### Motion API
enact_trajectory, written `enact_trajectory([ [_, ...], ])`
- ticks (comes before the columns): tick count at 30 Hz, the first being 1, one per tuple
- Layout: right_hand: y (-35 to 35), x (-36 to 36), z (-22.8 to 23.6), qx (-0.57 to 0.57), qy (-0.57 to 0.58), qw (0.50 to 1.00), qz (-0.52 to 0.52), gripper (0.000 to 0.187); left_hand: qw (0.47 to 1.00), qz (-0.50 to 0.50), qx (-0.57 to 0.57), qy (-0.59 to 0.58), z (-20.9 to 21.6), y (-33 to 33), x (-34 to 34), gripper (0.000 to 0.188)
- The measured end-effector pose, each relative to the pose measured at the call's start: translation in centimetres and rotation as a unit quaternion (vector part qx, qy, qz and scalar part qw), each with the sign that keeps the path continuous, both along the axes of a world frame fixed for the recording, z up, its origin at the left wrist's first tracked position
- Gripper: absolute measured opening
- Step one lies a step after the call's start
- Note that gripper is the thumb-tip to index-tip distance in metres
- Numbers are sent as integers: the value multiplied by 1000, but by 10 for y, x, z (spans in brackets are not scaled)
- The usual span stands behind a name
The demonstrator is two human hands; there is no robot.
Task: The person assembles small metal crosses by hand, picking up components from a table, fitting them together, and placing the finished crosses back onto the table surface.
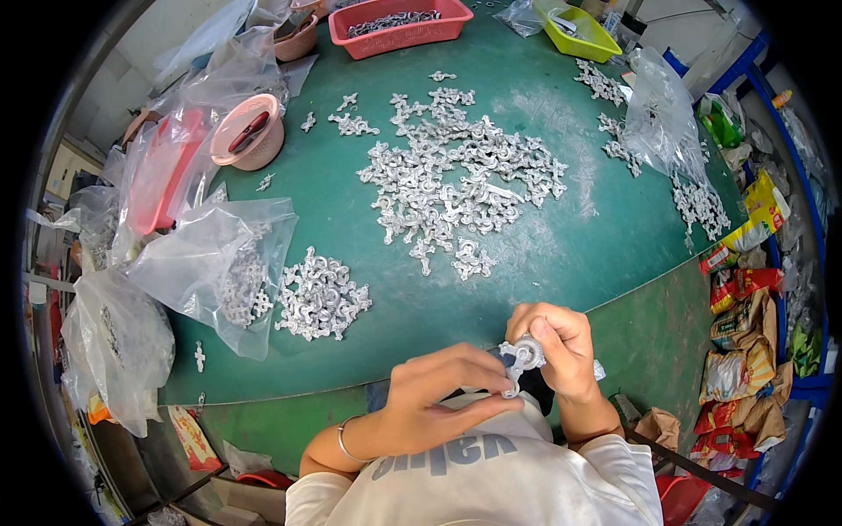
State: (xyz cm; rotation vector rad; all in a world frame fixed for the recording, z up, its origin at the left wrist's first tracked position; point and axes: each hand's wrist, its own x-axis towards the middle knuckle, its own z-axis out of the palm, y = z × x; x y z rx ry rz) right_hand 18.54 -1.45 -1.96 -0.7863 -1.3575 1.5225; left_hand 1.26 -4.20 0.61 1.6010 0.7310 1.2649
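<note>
Metal piece (silvery) sits between both hands, pinched by fingertips.

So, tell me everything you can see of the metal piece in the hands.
The metal piece is silvery grey and looks cast. Its upper part is rounded and ring-like; a narrower part slants down to a small rounded end. The right hand grips the top, the left hand the lower end, holding it clear of the green table, by its near edge. Finer detail is too small to tell.
</note>
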Motion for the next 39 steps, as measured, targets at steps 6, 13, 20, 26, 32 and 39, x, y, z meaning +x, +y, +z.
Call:
enact_trajectory([
  [6, 2, 2, 1, -6, 47, 999, 12, 23, 999, -18, 12, 47, 2, -1, 4, 22],
  [13, 7, 1, 3, -16, 38, 999, 1, 26, 1000, 1, 6, 27, -2, -1, 3, 32],
  [20, -7, -3, 16, -64, 39, 992, -99, 17, 995, 68, -74, -3, 0, 3, 9, 40],
  [26, -10, -8, 19, -69, 71, 991, -90, 17, 990, 36, -117, -65, -2, 6, 2, 41],
  [32, -9, -13, 22, -84, 83, 988, -102, 20, 974, 4, -167, -156, 5, 4, 6, 37],
  [39, -7, -15, 20, -66, 72, 990, -99, 20, 931, -76, -263, -241, 4, 7, 2, 37],
])
